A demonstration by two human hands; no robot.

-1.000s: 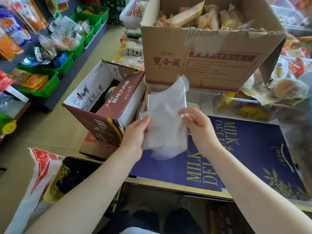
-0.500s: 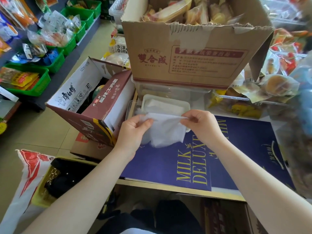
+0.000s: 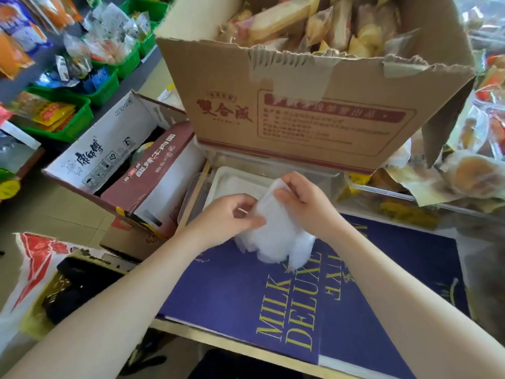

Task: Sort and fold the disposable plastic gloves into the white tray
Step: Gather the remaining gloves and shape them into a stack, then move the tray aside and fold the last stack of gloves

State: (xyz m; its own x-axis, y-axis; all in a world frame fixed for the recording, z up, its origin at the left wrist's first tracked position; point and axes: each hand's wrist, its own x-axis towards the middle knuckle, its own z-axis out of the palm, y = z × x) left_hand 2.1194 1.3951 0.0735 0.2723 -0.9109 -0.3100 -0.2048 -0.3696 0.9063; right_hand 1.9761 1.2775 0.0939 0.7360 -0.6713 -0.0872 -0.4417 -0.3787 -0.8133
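Note:
A translucent white plastic glove (image 3: 276,236) is folded over between my two hands, its loose end hanging down onto the blue box. My left hand (image 3: 232,217) pinches its left edge. My right hand (image 3: 303,203) pinches its upper fold from the right. Just behind my hands sits the white tray (image 3: 218,181), with folded gloves (image 3: 240,184) lying inside it; my hands hide its near side.
A blue "MILK DELUXE" box (image 3: 273,310) forms the work surface. A large cardboard box (image 3: 300,105) of wrapped snacks stands right behind the tray. An open noodle carton (image 3: 123,165) is to the left, and packaged pastries (image 3: 470,170) are to the right.
The glove was held up flat, then folded in half over the tray. My hands have since closed together, folding it narrower, and the view has moved closer.

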